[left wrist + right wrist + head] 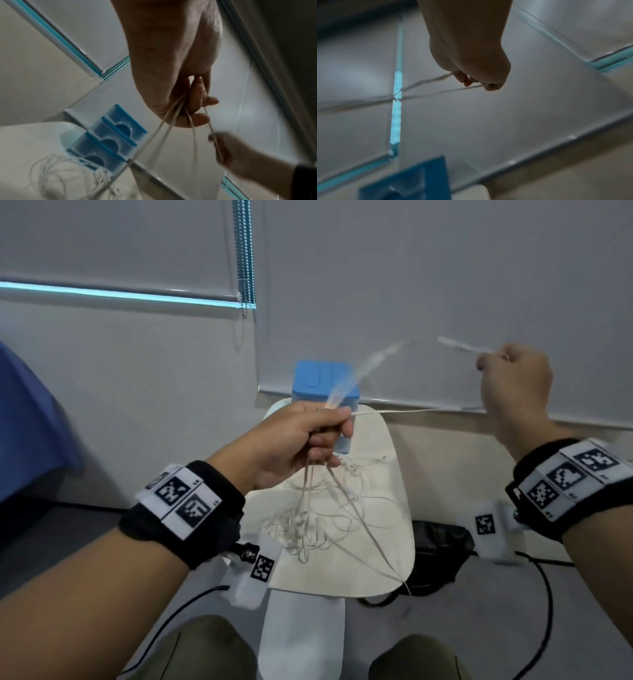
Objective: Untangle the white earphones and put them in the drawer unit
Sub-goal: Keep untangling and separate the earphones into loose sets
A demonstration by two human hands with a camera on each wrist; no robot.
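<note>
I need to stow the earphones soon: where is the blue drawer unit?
In the head view, the blue drawer unit stands at the small table's far end, against the wall, just behind the left hand.

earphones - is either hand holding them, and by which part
Both. The left hand grips a bunch of earphones cords; the right hand pinches one cord near its end.

Dim, cool light; a bright cyan strip glows under the roller blind (113,244). Wrist views are smeared, the earphone cable (359,371) motion-blurred, edges bowed.

two hands (301,436), one drawer unit (323,385), three drawers (109,143)
</note>
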